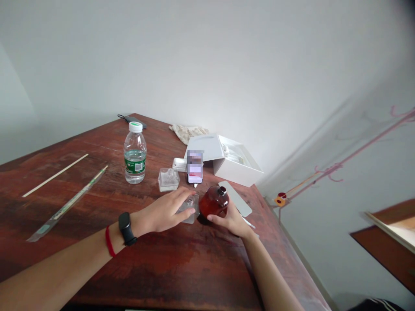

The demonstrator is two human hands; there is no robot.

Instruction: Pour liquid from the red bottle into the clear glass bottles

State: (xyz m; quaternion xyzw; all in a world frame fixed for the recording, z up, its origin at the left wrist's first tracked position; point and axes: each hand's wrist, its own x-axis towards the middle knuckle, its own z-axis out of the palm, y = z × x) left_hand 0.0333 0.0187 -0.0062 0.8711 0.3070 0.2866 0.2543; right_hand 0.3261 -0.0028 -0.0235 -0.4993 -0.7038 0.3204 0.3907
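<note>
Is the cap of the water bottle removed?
No, the water bottle stands upright with its white cap on, behind the left hand.

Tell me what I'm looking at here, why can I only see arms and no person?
The camera sits on the person's head and looks down, so you see only their own two arms, as if through their eyes. There is one picture, and it looks a bit squashed. The left hand, with a black watch on its wrist, rests on a small clear glass bottle. The right hand holds a round amber bottle. Both bottles stand on a reddish wooden table. Also there: a water bottle, a second small clear bottle, a phone propped upright, an open white box, a cloth and chopsticks.
</note>
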